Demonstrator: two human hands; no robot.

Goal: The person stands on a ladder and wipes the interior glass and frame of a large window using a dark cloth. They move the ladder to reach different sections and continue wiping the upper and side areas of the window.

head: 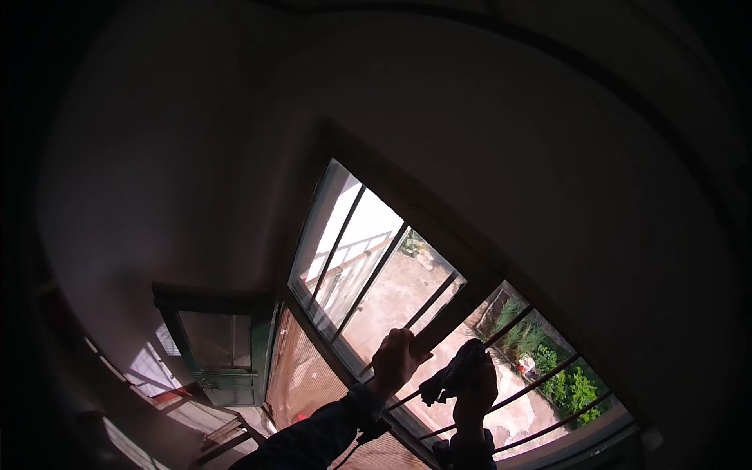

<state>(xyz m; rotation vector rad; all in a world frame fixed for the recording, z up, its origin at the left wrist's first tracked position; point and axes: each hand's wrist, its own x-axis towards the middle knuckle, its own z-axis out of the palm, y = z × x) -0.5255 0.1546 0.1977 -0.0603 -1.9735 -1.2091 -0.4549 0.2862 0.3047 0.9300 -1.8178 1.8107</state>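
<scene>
Before me is a wooden window [452, 229] with dark metal bars [385, 264] across both openings. My left hand [396, 361] is closed at the lower part of the dark middle post [455, 314], its thumb lying across it. A bar passes close by that hand, and the exact contact is lost in shadow. To its right, my right hand [479, 388] holds a crumpled dark cloth [452, 376] up against the right opening, near the bars. Both hands are mostly silhouetted by the daylight.
Below and left, a green-framed door or casement [255, 358] with a glazed panel stands open. A ribbed brownish panel [311, 364] sits under the window. Wooden furniture [232, 437] is at lower left. Outside are paved ground [382, 299] and green plants [564, 388]. A dark cable [349, 452] hangs by my left sleeve.
</scene>
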